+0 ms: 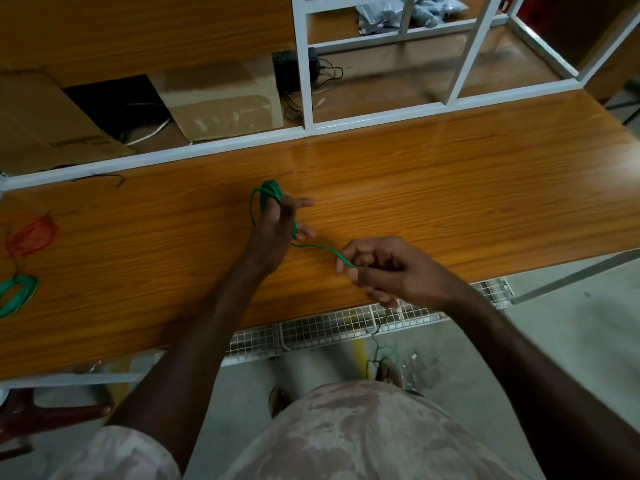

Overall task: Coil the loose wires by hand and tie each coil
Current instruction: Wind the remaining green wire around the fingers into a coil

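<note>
- two hands work one green wire (313, 247) above a wooden table (450, 174).
- left hand (273, 230): raised over the table top, palm turned toward the right; a green coil (268, 195) of several turns is wound around this hand, looping over the upper fingers and down past the lower edge of the palm.
- left fingers: the thumb and one lower fingertip point right, fairly straight, and stick out beyond the coil; the rest of the fingers sit inside the loops and carry them.
- wire run: a single strand leaves the coil at the lower side of the left hand, just beside the lower fingertip, and crosses the gap to the right hand.
- right hand (388, 268): near the table's front edge, fingers curled; thumb and forefinger pinch the strand where it arrives.
- wire tail: below the right hand the strand drops past the table edge, in front of a wire mesh tray (311, 332), down to the floor near a foot.
- far left of the table: a finished green coil (15, 292) lies flat near the picture's edge, with a red coil (31, 235) behind it, both well apart from the hands.
- behind the table: a white metal frame (304, 81) and a cardboard box (221, 98).
</note>
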